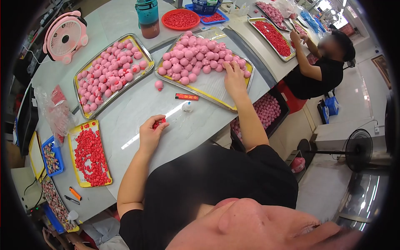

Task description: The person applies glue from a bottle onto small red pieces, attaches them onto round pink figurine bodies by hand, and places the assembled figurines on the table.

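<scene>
My left hand [151, 132] is closed around several small red pieces [158, 123], held just over the table; one shows between thumb and finger. My right hand [234, 81] reaches into the right-hand tray [208, 93], fingers apart and fingertips touching the pink balls [196, 54] heaped there. Its fingertips are partly hidden among them. One loose pink ball with a red piece on it [158, 85] lies between the trays. Close to my left hand are a small clear bottle with a white top [187, 107] and a red box-like item [186, 96].
A left tray [146, 58] holds pink balls with red pieces. Red pieces lie in a yellow tray [109, 178]. A tumbler [148, 25], a red plate [163, 18] and a pink fan [65, 38] stand farther back. A crate of balls [283, 108] sits below right. A co-worker [321, 62] sits at right.
</scene>
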Demonstrator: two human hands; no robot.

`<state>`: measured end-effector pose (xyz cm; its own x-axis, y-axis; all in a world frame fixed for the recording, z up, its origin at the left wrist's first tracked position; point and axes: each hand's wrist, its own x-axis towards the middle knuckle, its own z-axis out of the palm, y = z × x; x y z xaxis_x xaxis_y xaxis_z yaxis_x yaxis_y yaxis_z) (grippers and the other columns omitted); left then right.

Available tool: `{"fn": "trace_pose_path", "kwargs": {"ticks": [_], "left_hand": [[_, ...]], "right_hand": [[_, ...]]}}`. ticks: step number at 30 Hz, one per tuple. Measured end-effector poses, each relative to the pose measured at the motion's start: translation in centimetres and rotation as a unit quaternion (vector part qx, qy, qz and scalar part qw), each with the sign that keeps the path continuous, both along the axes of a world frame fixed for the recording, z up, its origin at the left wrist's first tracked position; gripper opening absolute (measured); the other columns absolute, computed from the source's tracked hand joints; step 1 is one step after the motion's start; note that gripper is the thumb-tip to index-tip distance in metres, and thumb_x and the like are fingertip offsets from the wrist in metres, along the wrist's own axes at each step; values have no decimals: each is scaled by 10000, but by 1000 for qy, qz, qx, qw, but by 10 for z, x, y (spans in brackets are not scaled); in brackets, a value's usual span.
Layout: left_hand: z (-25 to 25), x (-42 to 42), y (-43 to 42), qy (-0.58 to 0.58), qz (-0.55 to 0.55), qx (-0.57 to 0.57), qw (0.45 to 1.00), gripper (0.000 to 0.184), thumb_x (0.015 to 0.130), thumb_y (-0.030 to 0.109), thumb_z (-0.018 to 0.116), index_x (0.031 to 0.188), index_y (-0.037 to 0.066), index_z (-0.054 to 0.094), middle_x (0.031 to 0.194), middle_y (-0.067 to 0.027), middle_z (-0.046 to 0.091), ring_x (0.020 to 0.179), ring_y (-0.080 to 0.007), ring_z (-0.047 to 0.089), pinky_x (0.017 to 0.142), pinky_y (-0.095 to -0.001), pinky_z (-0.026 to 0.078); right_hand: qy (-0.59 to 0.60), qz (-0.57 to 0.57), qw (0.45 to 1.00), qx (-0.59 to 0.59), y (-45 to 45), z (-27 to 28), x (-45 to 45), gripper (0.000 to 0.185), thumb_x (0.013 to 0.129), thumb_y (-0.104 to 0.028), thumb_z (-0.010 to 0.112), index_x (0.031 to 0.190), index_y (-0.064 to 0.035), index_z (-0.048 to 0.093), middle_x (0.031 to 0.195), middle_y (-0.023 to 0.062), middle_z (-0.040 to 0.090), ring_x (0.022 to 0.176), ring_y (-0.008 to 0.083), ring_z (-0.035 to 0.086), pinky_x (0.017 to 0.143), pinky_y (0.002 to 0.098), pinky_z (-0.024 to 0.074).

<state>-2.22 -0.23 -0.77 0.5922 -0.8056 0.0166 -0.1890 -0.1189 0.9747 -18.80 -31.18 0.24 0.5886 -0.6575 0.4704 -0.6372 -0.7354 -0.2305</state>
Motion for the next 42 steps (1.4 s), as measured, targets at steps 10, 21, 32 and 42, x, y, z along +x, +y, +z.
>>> {"fn": "trace_pose_path", "kwargs": {"ticks": [10, 21, 32, 42], "left_hand": [[1, -2, -1, -10, 9, -14, 1000, 224, 787, 36, 701, 993, -15, 630, 850, -45, 627, 745, -95, 546, 699, -222, 461], [0, -1, 0, -6, 19, -3, 1000, 201, 801, 33, 691, 985, -16, 628, 837, -34, 616, 746, -93, 548, 703, -223, 458], [4, -3, 2, 160, 9, -33, 987, 202, 845, 52, 651, 1035, -3, 606, 811, -19, 604, 573, -33, 453, 487, -174, 356], [11, -5, 5, 169, 23, -40, 985, 226, 835, 83, 680, 1036, 5, 613, 789, 12, 583, 610, -20, 446, 511, -166, 349]], "right_hand": [[9, 36, 999, -27, -21, -2, 4, 420, 725, -129, 664, 1120, -145, 519, 1127, 100, 525, 926, 351, 549, 782, 467, 457], [-23, 44, 998, 40, 9, 25, -10, 363, 790, -182, 650, 1117, -91, 521, 1007, 135, 586, 914, 323, 585, 729, 423, 465], [-109, 335, 597, 720, 118, 58, -14, 316, 903, -119, 549, 1188, -38, 438, 981, 39, 516, 782, 87, 473, 645, 242, 422], [-117, 376, 603, 693, 151, 30, 10, 456, 881, -80, 603, 1292, -22, 415, 1122, 72, 507, 956, 117, 534, 770, 265, 470]]}}
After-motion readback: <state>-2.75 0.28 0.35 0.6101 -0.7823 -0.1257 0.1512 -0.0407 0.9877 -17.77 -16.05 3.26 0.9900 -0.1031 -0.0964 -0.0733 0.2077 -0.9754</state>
